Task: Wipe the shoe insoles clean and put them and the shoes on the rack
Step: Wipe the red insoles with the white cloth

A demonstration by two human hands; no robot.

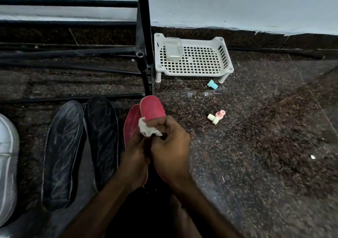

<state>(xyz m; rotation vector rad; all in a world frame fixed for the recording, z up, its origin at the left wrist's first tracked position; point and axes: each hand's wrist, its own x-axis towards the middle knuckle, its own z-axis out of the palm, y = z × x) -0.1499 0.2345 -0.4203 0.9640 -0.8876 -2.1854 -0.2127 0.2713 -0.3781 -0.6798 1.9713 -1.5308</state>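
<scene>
Mid-wipe on my feed, centre frame. The left hand (pixel 135 155) is curled round the lower part of the red insole (pixel 151 108), with a second red insole (pixel 130 124) tucked right behind it. The white cloth (pixel 148 129) is bunched on the face of the front one, and the right hand (pixel 170 146) looks to be pinching it there, fingers curled. My tip would be to keep the left grip firm so the insole doesn't flex, then drag the cloth in long strokes toward the toe.

Around it, the far left edge shows a white shoe (pixel 7 164), then two black insoles (pixel 62 155) lying flat side by side. The black rack (pixel 144 36) fills the upper left. A white basket (pixel 193 73) sits upper centre, with little plastic bits (pixel 216 118) loose below it. The floor (pixel 256 155) is dark speckled stone that looks dusty, so I'd put wiped insoles straight on the rack.
</scene>
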